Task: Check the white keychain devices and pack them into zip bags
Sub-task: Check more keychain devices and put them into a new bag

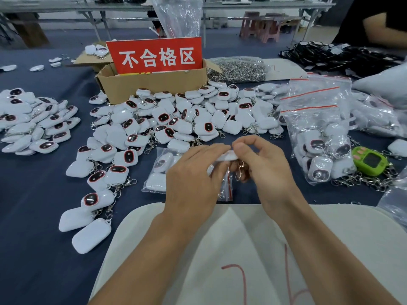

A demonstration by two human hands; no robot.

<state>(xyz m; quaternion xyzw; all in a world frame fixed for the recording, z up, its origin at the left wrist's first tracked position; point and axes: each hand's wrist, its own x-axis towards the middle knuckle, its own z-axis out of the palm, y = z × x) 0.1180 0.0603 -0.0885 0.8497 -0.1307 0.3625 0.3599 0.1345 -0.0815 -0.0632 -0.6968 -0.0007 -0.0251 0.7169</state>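
Note:
My left hand [193, 175] and my right hand [262, 164] meet over the blue table and together hold one white keychain device [228, 155]; its metal clasp [239, 170] hangs below my right fingers. Under my hands lies a clear zip bag [158, 172] with a red seal strip, holding several white devices. A big heap of loose white devices [176, 122] with dark oval screens covers the table beyond my hands. A second heap [33, 122] lies at the far left.
A cardboard box [152, 84] with a red sign stands behind the heap. Filled zip bags [317, 137] pile up at the right, beside a green toy device [370, 160]. A bag of metal clasps [237, 69] lies behind. A white sheet [242, 249] covers the near edge. Another person's arm [383, 25] is at top right.

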